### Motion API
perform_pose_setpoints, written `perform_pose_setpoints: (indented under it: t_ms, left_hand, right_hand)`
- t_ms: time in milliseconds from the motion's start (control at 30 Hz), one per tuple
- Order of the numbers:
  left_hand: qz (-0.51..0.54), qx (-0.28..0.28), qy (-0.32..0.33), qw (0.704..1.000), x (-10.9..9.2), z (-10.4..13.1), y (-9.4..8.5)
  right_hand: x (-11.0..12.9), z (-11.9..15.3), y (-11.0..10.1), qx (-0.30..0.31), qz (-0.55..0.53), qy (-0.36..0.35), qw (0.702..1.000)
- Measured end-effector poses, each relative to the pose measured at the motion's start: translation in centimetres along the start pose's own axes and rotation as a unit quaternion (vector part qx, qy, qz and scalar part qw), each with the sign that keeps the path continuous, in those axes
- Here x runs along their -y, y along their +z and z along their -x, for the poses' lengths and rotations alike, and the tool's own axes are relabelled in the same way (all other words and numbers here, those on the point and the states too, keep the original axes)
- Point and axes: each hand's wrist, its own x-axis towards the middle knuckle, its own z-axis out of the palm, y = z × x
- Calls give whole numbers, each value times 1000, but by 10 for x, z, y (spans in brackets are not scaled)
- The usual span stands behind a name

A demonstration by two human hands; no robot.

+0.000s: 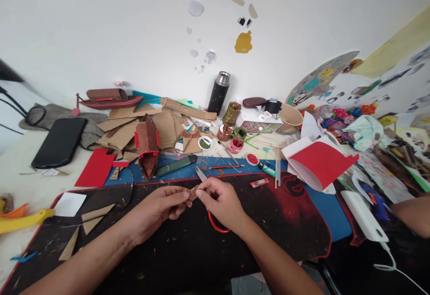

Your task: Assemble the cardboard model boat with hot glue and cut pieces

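Note:
My left hand (172, 202) and my right hand (218, 198) meet over the black mat (268, 228), fingertips pinched together. Between them is a small brown piece (194, 192), held from both sides; it looks like painted cardboard, though fingers cover much of it. Scissors with red handles (217, 228) pass beneath my right hand, their blades pointing away from me. Whether that hand also grips them or they just lie on the mat, I cannot tell. Just beyond my left hand stands a brown cardboard model (148, 145) with red trim.
Red card (96, 167), cardboard scraps (96, 216) and a phone (60, 143) lie to the left. Behind are a model boat (109, 100), a black flask (219, 92), paint pots (236, 145) and a cutter (176, 166). Another person's arm (413, 212) shows at the right, near a power strip (364, 216).

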Motion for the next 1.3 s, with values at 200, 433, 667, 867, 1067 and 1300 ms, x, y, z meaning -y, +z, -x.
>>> perform_pose_setpoints:
  t_ms: [200,433,667,867,1067,1300]
  left_hand:
    - [26,-8,-10,1000,-6,5,7]
    - [14,1,1,1000,-5,3,3]
    - [-41,9,44,998,-22,31,-1]
    - [-41,48,99,993,-32,64,7]
    - [-12,19,138,990,-35,103,-8]
    - [48,45,134,989,-27,130,-23]
  right_hand:
    - [-1,2,-1,-5,30,-2,1000]
    - [-1,3,0,9,6,20,1000]
    - [0,-3,7,8,-41,56,998]
    - [12,-36,51,106,21,-34,994]
    - [36,-81,126,208,137,-80,965]
    - [81,-102,225,309,357,-260,842]
